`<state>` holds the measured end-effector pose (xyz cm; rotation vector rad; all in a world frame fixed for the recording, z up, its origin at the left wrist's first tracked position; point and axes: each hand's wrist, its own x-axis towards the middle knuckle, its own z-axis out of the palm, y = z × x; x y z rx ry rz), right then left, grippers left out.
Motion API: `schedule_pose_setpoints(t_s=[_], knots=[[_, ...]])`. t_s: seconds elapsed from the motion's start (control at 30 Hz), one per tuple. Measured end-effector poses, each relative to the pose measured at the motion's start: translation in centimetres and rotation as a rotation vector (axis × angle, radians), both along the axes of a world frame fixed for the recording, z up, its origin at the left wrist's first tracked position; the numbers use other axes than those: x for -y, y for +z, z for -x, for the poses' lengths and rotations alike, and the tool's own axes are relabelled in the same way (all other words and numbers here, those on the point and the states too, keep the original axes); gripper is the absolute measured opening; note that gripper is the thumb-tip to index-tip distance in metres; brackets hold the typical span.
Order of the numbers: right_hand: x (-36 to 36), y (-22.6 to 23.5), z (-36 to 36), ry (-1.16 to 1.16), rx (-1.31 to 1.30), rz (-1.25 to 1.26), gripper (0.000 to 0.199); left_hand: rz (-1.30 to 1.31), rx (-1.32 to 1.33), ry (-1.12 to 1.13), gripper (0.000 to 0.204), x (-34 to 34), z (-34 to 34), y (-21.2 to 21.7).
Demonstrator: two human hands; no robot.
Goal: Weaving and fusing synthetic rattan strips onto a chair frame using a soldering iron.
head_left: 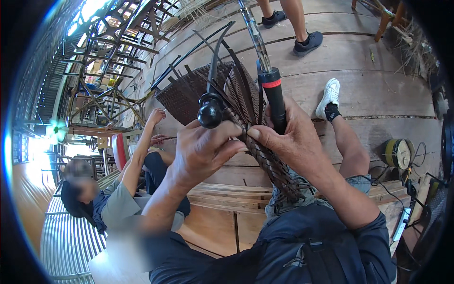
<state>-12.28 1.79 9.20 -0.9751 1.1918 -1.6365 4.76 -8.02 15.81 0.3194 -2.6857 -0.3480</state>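
1. Holding the work up in front of the chest, the person has both hands on a dark brown woven rattan piece (265, 156), a braided band that runs from the lap up to a fan of loose strips.
2. The left hand (203, 149) has its grip closed: the fingers curl round the braid, and the thumb presses against its left edge just below a tool with a round black knob (210, 112).
3. That knob sits right above the left knuckles, and its thin dark curved blade rises from it through the loose strips.
4. The right hand (293, 142) is clamped on a black tool handle with a red band (274, 99), held upright; a shiny metal shaft stands up from the handle's top.
5. The right forefinger tip reaches across to the braid and nearly meets the left thumb, so the weave lies pinched between the two hands.
6. Above both grips, the loose strips (236, 71) splay out, and a wider woven panel (182, 97) spreads up and to the left.
7. Below the hands, the braid passes down toward the person's knee.
8. To the left, another person (123, 199) sits on the wooden floor (378, 94) with one arm raised.
9. Farther off, a third person's dark shoes (307, 42) stand on the boards.
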Motion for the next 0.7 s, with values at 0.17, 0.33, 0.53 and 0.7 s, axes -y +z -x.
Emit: schedule_pose_setpoints(t_s=[0.17,0.33,0.53,0.7], knots=[[0.0,0.1,0.2,0.005,0.029,-0.017,0.041,0.253,-0.058,-0.122,0.043,0.6,-0.5,-1.2],[0.2,-0.2,0.4,0.025,0.026,-0.111,0.043,0.355,-0.08,-0.197,0.041,0.8,-0.2,-1.6],[0.4,-0.6,0.6,-0.001,-0.06,-0.059,0.04,0.449,-0.08,-0.242,0.041,0.8,-0.2,-1.9],[0.4,-0.5,0.7,-0.002,-0.039,-0.038,0.041,0.467,-0.041,-0.241,0.041,0.7,-0.3,-1.7]])
